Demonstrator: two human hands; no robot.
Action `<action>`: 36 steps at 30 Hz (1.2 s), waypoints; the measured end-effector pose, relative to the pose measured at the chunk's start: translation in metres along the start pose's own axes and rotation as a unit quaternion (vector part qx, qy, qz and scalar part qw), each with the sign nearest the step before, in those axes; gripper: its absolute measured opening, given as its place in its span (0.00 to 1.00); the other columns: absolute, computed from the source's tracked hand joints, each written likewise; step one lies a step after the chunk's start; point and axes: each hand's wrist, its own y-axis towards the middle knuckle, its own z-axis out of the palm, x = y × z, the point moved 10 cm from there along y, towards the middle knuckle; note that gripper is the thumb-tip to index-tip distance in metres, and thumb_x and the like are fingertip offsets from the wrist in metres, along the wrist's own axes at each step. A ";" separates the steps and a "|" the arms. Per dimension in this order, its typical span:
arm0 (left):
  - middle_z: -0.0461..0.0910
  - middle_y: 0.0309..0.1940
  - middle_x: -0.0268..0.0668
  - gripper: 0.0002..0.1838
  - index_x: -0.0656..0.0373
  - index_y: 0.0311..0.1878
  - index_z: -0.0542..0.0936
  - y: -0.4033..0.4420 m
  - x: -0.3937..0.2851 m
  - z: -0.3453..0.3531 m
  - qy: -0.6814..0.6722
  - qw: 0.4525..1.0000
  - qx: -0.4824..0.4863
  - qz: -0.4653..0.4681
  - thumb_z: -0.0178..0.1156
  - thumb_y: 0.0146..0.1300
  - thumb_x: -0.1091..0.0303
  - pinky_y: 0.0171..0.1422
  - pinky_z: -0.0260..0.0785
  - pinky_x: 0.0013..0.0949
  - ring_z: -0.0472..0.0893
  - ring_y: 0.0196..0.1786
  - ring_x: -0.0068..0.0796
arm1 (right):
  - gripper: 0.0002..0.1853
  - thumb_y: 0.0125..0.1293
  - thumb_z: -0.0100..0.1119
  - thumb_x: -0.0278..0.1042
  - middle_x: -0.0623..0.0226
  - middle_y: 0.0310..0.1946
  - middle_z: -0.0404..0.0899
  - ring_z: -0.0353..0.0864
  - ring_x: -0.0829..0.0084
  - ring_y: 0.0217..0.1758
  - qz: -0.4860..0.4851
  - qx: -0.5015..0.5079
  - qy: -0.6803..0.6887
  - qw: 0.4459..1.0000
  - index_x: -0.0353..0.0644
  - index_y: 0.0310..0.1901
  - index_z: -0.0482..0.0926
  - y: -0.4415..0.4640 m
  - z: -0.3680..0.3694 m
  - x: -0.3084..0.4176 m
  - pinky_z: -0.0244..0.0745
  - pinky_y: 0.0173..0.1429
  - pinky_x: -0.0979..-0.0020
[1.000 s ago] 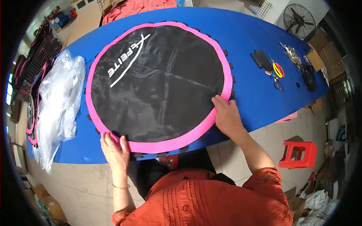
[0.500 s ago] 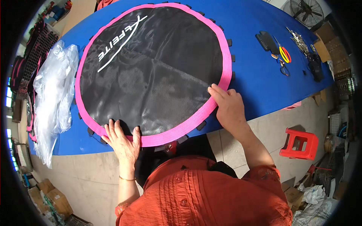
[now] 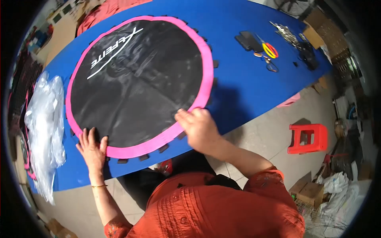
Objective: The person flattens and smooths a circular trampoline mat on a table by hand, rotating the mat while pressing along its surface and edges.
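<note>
A round black trampoline mat (image 3: 139,91) with a wide pink border and white lettering lies on the blue table. Short black tabs stick out around its rim. My left hand (image 3: 92,152) rests at the near left of the rim, open, with the fingers spread onto the pink border and black mesh. At the near right rim, my right hand (image 3: 201,129) lies over the border, its fingers stretched leftward onto the mesh. Its fingertips are slightly blurred. Faint creases run across the mat.
Clear plastic bags (image 3: 45,131) lie left on the table (image 3: 238,91). Red-and-yellow-handled scissors (image 3: 270,50), a black pouch (image 3: 249,41) and a pile of metal pieces (image 3: 286,33) are at the right. A red stool (image 3: 307,139) stands on the floor. Red cloth (image 3: 111,14) lies at the far edge.
The view has shifted. The mat's near rim sits farther in from the table's front edge, with more tabs showing. Both hands have stayed at the rim.
</note>
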 end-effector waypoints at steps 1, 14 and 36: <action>0.67 0.84 0.45 0.38 0.46 0.80 0.73 0.007 0.011 0.003 0.021 1.000 0.002 -0.023 0.67 0.72 0.40 0.88 0.46 0.72 0.60 0.87 0.55 | 0.24 0.61 0.59 0.27 0.54 0.61 0.89 0.83 0.57 0.53 -0.017 -0.011 0.018 1.000 0.35 0.60 0.88 -0.002 0.008 0.008 0.75 0.61 0.55; 0.62 0.81 0.70 0.49 0.70 0.82 0.64 -0.050 -0.016 0.006 -0.048 0.987 -0.033 -0.148 0.58 0.78 0.34 0.88 0.52 0.65 0.61 0.84 0.70 | 0.32 0.61 0.63 0.25 0.62 0.76 0.78 0.75 0.59 0.77 -0.051 0.124 0.016 0.991 0.42 0.71 0.81 0.005 0.059 0.042 0.66 0.79 0.55; 0.58 0.85 0.66 0.60 0.76 0.83 0.62 -0.051 -0.028 -0.018 -0.185 0.981 -0.020 -0.052 0.65 0.68 0.29 0.92 0.37 0.65 0.51 0.89 0.66 | 0.36 0.56 0.57 0.14 0.67 0.73 0.80 0.76 0.53 0.74 -0.143 0.154 0.042 0.977 0.46 0.69 0.83 0.050 0.078 0.128 0.68 0.78 0.49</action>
